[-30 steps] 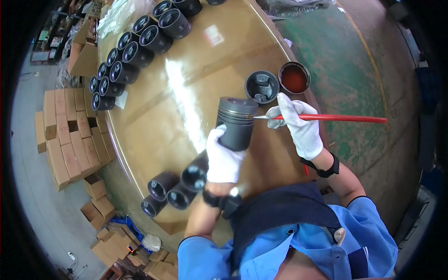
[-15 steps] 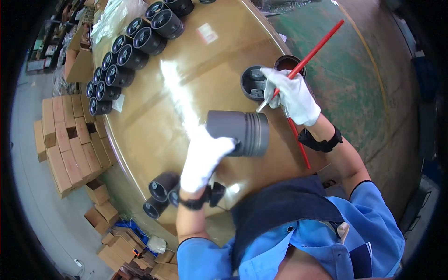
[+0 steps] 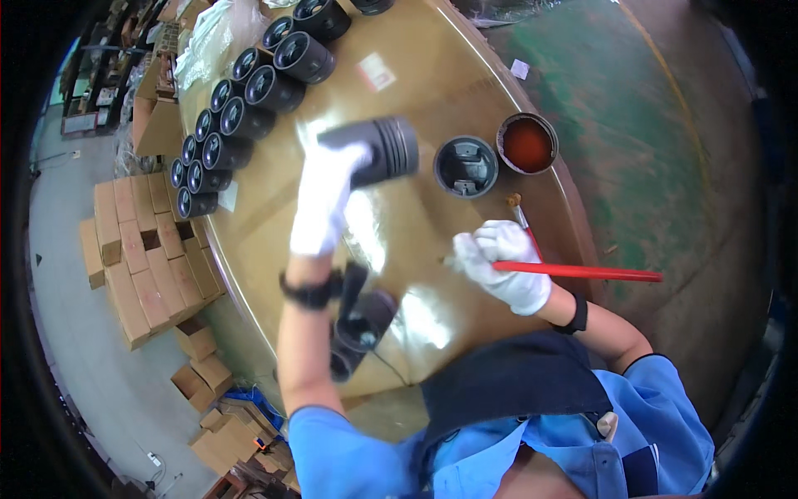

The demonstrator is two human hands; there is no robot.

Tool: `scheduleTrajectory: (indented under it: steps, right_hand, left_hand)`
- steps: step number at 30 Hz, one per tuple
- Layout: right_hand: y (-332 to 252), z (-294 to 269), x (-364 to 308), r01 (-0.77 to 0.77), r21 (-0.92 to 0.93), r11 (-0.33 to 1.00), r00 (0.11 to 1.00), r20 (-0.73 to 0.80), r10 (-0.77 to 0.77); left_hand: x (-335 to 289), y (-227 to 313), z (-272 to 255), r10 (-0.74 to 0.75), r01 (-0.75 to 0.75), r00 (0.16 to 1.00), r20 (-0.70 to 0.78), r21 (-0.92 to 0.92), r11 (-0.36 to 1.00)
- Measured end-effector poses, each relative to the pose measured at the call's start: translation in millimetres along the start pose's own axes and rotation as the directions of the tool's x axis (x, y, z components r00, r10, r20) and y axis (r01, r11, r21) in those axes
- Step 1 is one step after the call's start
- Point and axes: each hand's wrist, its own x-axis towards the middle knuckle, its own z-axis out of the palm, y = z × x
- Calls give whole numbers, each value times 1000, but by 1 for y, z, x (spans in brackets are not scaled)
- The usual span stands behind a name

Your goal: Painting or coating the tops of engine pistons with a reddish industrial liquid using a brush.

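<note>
In a white glove, my left hand [image 3: 326, 191] grips a dark grey piston [image 3: 381, 151] by its plain end, lying sideways in the air over the table; the ringed grooves face right. My gloved right hand [image 3: 503, 264] is closed around a long red-handled paintbrush [image 3: 582, 271], its tip pointing left. Beyond that hand another piston [image 3: 466, 167] rests with its hollow side up. Beside it stands an open can of reddish-brown liquid [image 3: 528, 144]. A second red-handled brush [image 3: 524, 220] lies on the table, partly hidden by my right hand.
Several dark pistons [image 3: 247, 118] stand in rows along the table's far left edge, near crumpled clear plastic [image 3: 218, 37]. More pistons [image 3: 366, 320] sit below my left forearm. Stacked cardboard boxes [image 3: 141, 254] are on the floor to the left. The brown tabletop [image 3: 432, 91] is glossy.
My left hand has carried the piston away from me and to the left. My right hand has drawn back toward me with the brush, away from the piston, uncovering the can.
</note>
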Motion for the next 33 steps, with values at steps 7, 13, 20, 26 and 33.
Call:
scheduleTrajectory:
  steps: [7,13,20,26,33]
  right_hand:
    - [39,-58,-8,-358,33,933,929,117,352]
    - [52,-69,-10,-523,99,847,853,54,520]
    - [59,-64,-1,-477,49,877,878,-3,478]
    - [75,-96,20,-751,482,452,515,-1,857]
    - [98,-98,12,-779,471,413,473,12,881]
  left_hand:
    - [184,7,7,375,-539,790,485,841,48]
    - [282,-39,3,490,-259,847,205,965,44]
    - [205,-41,33,749,-331,655,93,928,174]
    - [-8,19,91,444,-672,734,513,642,369]
    - [-34,-37,131,362,-590,765,532,804,66]
